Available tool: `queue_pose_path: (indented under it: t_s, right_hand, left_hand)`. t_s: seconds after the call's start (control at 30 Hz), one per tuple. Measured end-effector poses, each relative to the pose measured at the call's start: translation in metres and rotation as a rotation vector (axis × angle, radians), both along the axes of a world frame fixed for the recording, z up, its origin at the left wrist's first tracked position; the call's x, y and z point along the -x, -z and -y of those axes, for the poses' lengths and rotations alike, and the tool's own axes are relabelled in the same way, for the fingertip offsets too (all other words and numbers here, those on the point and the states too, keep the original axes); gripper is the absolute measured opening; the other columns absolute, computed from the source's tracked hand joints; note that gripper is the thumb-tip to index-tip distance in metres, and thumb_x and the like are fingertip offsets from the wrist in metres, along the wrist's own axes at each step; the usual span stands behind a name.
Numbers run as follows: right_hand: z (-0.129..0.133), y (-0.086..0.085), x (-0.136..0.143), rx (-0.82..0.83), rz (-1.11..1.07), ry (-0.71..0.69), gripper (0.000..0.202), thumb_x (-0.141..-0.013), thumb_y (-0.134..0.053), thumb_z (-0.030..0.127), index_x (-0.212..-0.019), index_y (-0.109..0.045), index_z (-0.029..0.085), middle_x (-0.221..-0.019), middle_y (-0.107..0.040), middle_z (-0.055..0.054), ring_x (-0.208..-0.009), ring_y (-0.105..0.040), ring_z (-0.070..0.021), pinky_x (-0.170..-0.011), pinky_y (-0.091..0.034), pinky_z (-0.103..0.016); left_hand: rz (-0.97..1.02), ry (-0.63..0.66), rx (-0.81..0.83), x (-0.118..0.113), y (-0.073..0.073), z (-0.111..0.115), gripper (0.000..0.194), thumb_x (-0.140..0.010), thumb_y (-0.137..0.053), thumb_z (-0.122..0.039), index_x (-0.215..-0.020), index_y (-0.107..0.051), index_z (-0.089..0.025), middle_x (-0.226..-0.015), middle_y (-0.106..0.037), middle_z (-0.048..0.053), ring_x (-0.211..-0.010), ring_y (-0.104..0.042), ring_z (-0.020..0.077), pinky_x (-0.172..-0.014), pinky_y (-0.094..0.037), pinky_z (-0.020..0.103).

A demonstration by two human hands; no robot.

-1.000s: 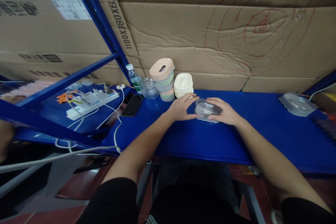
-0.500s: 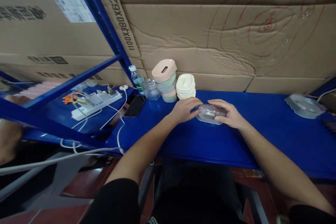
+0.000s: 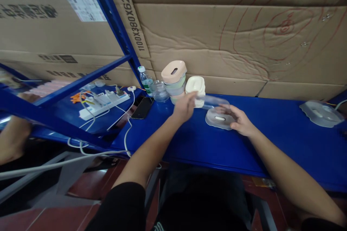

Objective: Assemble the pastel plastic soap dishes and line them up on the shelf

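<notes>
My left hand (image 3: 185,108) is closed on the left end of a clear plastic cover (image 3: 213,101), tilted and blurred by motion. Under it, on the blue table, lies a translucent grey lid-like piece (image 3: 219,120) with a white slot-shaped part in its middle. My right hand (image 3: 241,121) is at the cover's right end, thumb and fingers apart, some fingertips seen through the plastic. Whether they touch it is hard to tell. Just behind my left hand stands a stack of cream lids (image 3: 195,85). Beside that rises a stack of peach, green and grey containers (image 3: 175,74).
A water bottle (image 3: 145,81), clear round tubs (image 3: 159,92) and a black phone (image 3: 142,108) stand or lie at the left. Beyond a blue frame post are a power strip (image 3: 105,104), cables and another person's arm (image 3: 16,137). Another translucent lid (image 3: 321,112) lies far right.
The clear cover has risen off the grey piece, shifting up and left with my left hand. My right hand has stayed almost in place. The view has turned slightly left.
</notes>
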State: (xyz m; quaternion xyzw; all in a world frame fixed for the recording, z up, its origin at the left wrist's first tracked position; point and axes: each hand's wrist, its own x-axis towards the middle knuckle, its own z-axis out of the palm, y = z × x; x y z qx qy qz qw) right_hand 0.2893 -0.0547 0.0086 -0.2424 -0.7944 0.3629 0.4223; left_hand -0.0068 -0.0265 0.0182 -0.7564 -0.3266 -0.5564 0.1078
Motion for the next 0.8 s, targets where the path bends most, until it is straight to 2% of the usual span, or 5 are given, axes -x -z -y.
queue_pose_path:
  t_s: [0.17,0.27,0.4,0.63,0.8]
  right_hand:
    - [-0.007,0.004,-0.008,-0.053,0.037,0.245,0.073,-0.084,-0.082,0.060,-0.148,-0.060,0.033,-0.134,-0.074,-0.012,-0.122,-0.072,-0.0335,-0.110,-0.055,-0.059]
    - [-0.012,0.006,-0.012,-0.067,0.023,0.313,0.070,-0.085,-0.083,0.058,-0.146,-0.060,0.030,-0.131,-0.075,-0.012,-0.117,-0.073,-0.0319,-0.108,-0.056,-0.057]
    - [-0.018,0.012,-0.015,-0.076,0.052,0.351,0.069,-0.086,-0.081,0.057,-0.145,-0.060,0.027,-0.128,-0.075,-0.013,-0.111,-0.074,-0.0307,-0.104,-0.058,-0.057]
    - [-0.022,0.017,-0.017,-0.081,0.110,0.365,0.066,-0.090,-0.078,0.055,-0.146,-0.059,0.028,-0.129,-0.075,-0.012,-0.111,-0.074,-0.0299,-0.102,-0.059,-0.054]
    - [-0.016,0.005,-0.020,-0.157,0.279,0.445,0.069,-0.092,-0.072,0.059,-0.152,-0.055,0.028,-0.132,-0.075,-0.013,-0.120,-0.071,-0.0350,-0.101,-0.058,-0.056]
  left_hand:
    - [0.683,-0.374,-0.112,0.069,-0.025,-0.033,0.066,-0.109,-0.028,-0.032,-0.169,-0.002,-0.030,-0.165,-0.043,0.020,-0.112,-0.075,0.0219,-0.065,-0.066,0.031]
    - [0.786,-0.551,-0.031,0.113,-0.025,-0.055,0.073,-0.106,-0.030,-0.030,-0.169,0.006,-0.030,-0.171,-0.029,0.025,-0.094,-0.078,0.0182,-0.060,-0.065,0.029]
    - [0.961,-0.525,0.176,0.134,-0.014,-0.071,0.070,-0.107,-0.039,-0.036,-0.169,-0.008,-0.028,-0.168,-0.031,0.029,-0.069,-0.074,0.0127,-0.053,-0.061,0.028]
    - [1.168,-0.220,0.378,0.112,-0.017,-0.069,0.057,-0.105,-0.056,-0.041,-0.157,-0.045,-0.020,-0.149,-0.058,0.018,-0.069,-0.072,0.0103,-0.048,-0.052,0.020]
    - [1.241,-0.296,0.361,0.120,-0.015,-0.076,0.048,-0.108,-0.045,-0.047,-0.141,-0.058,-0.014,-0.112,-0.071,0.011,-0.049,-0.054,0.0061,-0.043,-0.039,0.021]
